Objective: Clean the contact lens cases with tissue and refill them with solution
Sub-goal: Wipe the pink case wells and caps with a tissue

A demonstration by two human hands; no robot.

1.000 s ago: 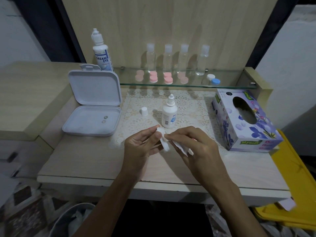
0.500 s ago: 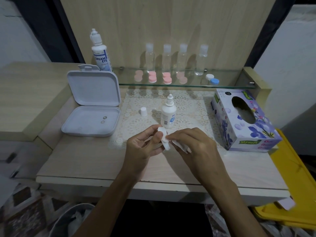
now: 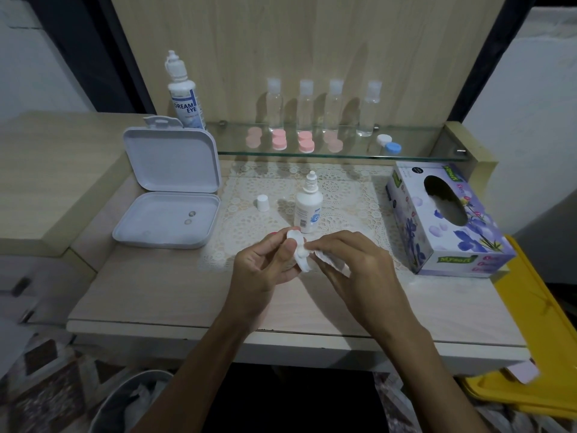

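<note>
My left hand [image 3: 265, 264] grips a small white contact lens case [image 3: 299, 251] above the table's front middle, thumb across it. My right hand [image 3: 349, 264] pinches a crumpled white tissue [image 3: 331, 262] and presses it against the case. Just behind the hands, a small white solution bottle [image 3: 308, 210] stands uncapped on the lace mat, its white cap [image 3: 263, 202] lying to the left. Pink lens cases [image 3: 279, 142] and a white-and-blue case [image 3: 388, 144] sit on the glass shelf [image 3: 437, 151]. The floral tissue box [image 3: 443, 220] stands at the right.
An open white hinged box [image 3: 168, 201] with two lenses inside lies at the left. A large Dream Eye bottle [image 3: 184, 95] and several clear bottles [image 3: 306, 104] line the back. A bin [image 3: 131, 401] sits below left, a yellow lid [image 3: 537, 323] at the right.
The hands have stayed close together in front of the bottle; the right hand's tissue has shifted slightly against the case held by the left.
</note>
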